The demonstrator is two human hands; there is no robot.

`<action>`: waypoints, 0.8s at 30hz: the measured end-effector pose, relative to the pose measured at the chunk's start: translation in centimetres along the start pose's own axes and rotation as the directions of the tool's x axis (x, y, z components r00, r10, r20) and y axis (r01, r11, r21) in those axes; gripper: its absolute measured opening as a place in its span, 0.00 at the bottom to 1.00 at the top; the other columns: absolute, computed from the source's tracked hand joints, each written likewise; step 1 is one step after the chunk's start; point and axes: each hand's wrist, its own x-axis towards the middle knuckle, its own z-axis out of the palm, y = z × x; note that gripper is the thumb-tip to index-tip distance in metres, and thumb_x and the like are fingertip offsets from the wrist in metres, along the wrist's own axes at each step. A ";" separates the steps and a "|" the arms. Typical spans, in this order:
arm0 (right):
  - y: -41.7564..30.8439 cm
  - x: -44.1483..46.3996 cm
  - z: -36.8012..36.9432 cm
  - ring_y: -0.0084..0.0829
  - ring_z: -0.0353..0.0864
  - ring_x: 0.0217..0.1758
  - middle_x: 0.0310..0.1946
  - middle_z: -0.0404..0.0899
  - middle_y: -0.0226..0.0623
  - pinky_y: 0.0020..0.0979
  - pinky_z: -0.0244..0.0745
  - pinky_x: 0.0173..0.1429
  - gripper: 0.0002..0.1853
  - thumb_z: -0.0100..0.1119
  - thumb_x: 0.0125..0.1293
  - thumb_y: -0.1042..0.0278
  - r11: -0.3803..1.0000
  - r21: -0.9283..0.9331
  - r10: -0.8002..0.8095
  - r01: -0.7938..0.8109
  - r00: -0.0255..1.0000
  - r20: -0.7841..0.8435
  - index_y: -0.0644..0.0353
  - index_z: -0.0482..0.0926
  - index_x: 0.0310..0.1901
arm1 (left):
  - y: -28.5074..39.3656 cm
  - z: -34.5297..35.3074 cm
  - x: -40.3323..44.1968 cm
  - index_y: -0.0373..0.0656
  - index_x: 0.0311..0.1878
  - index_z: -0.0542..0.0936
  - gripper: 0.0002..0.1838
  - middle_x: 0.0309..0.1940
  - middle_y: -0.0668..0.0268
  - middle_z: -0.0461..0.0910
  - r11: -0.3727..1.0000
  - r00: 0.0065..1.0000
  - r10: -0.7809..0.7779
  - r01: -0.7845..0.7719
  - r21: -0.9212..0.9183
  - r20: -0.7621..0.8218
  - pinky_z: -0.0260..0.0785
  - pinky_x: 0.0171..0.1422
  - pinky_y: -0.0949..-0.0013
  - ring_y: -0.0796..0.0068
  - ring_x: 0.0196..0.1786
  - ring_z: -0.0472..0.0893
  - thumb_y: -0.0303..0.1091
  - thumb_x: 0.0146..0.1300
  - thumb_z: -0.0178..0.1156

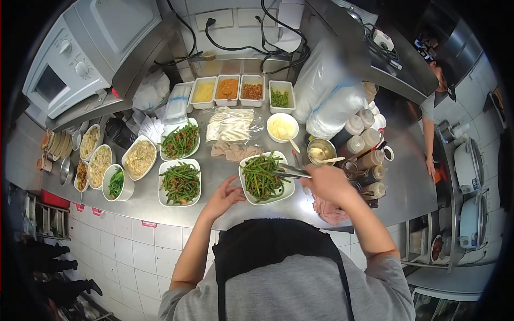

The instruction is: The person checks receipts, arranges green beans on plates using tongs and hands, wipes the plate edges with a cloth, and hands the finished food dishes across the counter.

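My right hand grips a pair of metal tongs, whose tips rest in green beans heaped in a square white dish. Beside that dish's left edge, my left hand has its fingers apart and holds nothing; whether a fingertip touches the rim I cannot tell. To the left stand two more white dishes of green beans with brown bits, one at the front and one behind it. A pink cloth lies under my right wrist.
Bowls of pale food and a bowl of greens stand at left. Behind are topping tubs, wrapped flat sticks and a beige cloth. Sauce bottles crowd the right. Another person's arm reaches the counter's far right.
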 end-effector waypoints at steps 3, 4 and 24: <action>-2.9 1.6 0.9 0.45 0.82 0.31 0.27 0.81 0.44 0.42 0.75 0.35 0.15 0.53 0.63 0.55 0.997 -0.007 -0.074 0.074 0.996 -0.051 0.60 0.77 0.36 | -0.3 0.8 0.6 0.41 0.70 0.49 0.32 0.43 0.59 0.77 0.996 0.999 -0.022 0.018 0.086 0.042 0.72 0.45 0.72 0.72 0.41 0.81 0.33 0.67 0.51; -3.6 2.3 1.2 0.44 0.82 0.31 0.26 0.81 0.44 0.41 0.75 0.34 0.13 0.53 0.61 0.57 0.992 -0.028 -0.125 0.123 0.987 -0.099 0.60 0.78 0.35 | -0.5 1.2 0.8 0.41 0.70 0.49 0.33 0.43 0.59 0.77 0.993 0.998 -0.032 0.026 0.115 0.051 0.72 0.43 0.72 0.71 0.40 0.82 0.33 0.67 0.51; -4.8 6.7 5.9 0.41 0.83 0.28 0.23 0.81 0.43 0.38 0.76 0.33 0.11 0.57 0.58 0.60 0.955 -0.180 -0.242 0.235 0.970 -0.017 0.58 0.81 0.28 | -2.2 5.1 1.1 0.46 0.67 0.52 0.24 0.55 0.54 0.72 0.944 0.995 -0.091 0.075 -0.321 -0.034 0.79 0.43 0.65 0.58 0.41 0.83 0.29 0.69 0.40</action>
